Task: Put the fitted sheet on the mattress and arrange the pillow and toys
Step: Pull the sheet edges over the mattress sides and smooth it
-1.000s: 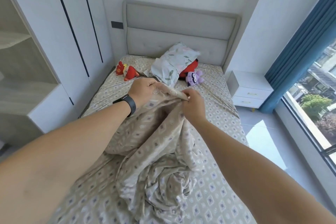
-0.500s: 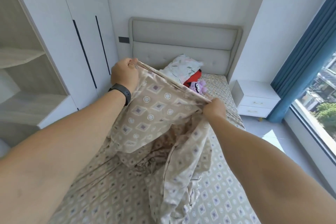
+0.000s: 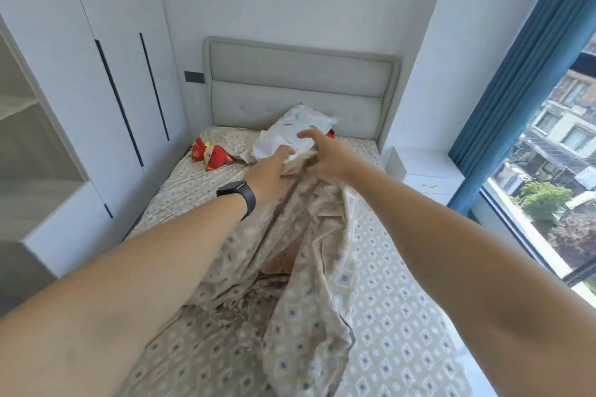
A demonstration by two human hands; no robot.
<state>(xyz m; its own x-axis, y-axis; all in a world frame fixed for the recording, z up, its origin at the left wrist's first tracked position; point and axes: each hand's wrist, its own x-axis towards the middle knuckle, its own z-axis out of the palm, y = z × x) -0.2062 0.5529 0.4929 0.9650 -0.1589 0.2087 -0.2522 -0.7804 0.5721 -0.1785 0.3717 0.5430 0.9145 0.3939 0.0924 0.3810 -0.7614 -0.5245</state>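
At the bed's centre, the left hand [image 3: 269,176] grips a bunched edge of the fitted sheet [image 3: 309,267], fingers curled into the cloth, probably to fling it toward the headboard [image 3: 300,87]. Just at its 3 o'clock, the right hand [image 3: 324,159] reaches forward with fingers loosely spread; whether it pinches any cloth I cannot tell. Most of the sheet lies heaped toward 6 o'clock, its corners lost in folds. At 12 o'clock the pillow [image 3: 298,132] leans on the headboard, hiding most of a red toy [image 3: 330,134]. Another red toy [image 3: 211,155] lies at 10 o'clock.
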